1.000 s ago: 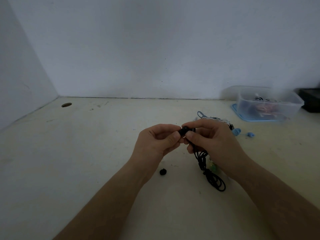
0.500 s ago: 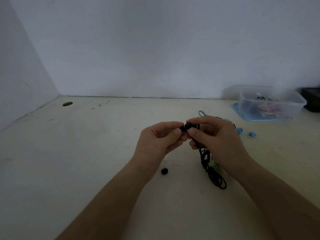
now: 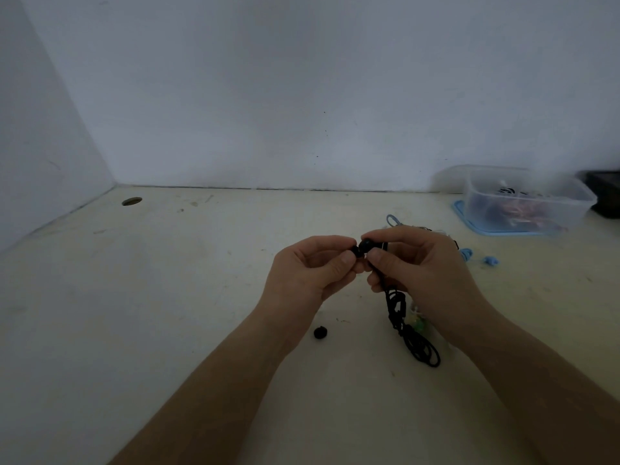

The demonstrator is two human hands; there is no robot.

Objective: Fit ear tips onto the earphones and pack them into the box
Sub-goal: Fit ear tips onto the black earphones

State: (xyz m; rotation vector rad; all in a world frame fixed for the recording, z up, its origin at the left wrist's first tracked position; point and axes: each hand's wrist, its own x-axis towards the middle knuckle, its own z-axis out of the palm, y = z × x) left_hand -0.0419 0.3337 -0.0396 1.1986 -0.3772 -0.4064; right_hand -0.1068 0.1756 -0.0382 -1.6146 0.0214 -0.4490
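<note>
The pale desk (image 3: 167, 297) has a round hole (image 3: 132, 201) far left. On it lie a black ear tip (image 3: 320, 332), a coiled black cable (image 3: 421, 352), blue ear tips (image 3: 490, 261) and a clear box (image 3: 536, 199) on a blue lid (image 3: 461, 211).

We log bare desk (image 3: 151, 297) from the left hand (image 3: 312, 273) out to the side wall, marked only by a round hole (image 3: 132, 201) near the back corner. The hands meet mid-desk, left pinching an ear tip (image 3: 354, 251), right hand (image 3: 422, 273) an earbud (image 3: 366, 245); no gap between them. A spare black tip (image 3: 320, 332) lies between the forearms. The black cable (image 3: 416, 344) drops from the right hand to a coil on the desk. Blue tips (image 3: 466, 255) lie between that hand and the clear box (image 3: 473, 196) at the back wall, far right.
</note>
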